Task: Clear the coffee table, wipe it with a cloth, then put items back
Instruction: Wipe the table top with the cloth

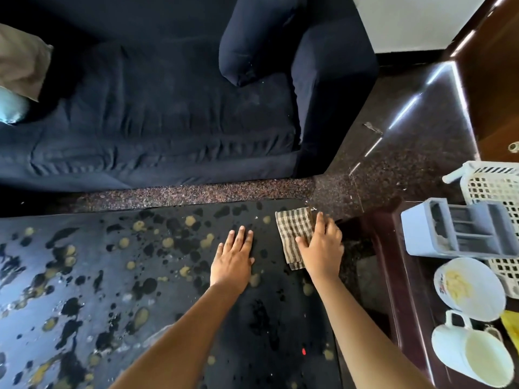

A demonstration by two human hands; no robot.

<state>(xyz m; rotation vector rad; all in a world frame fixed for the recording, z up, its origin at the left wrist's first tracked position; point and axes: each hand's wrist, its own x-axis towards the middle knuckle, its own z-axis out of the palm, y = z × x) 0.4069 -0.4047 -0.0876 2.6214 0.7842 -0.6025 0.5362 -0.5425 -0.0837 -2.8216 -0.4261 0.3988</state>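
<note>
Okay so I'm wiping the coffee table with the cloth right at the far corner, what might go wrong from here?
1. The checked cloth under your right hand sits at the coffee table corner, so a stroke outward may push it off onto the floor.
2. Your left hand rests flat on the spotted top, so it may pick up residue or smear it.
3. A wide rightward sweep might bump the side table holding the bowl and mug.
</note>
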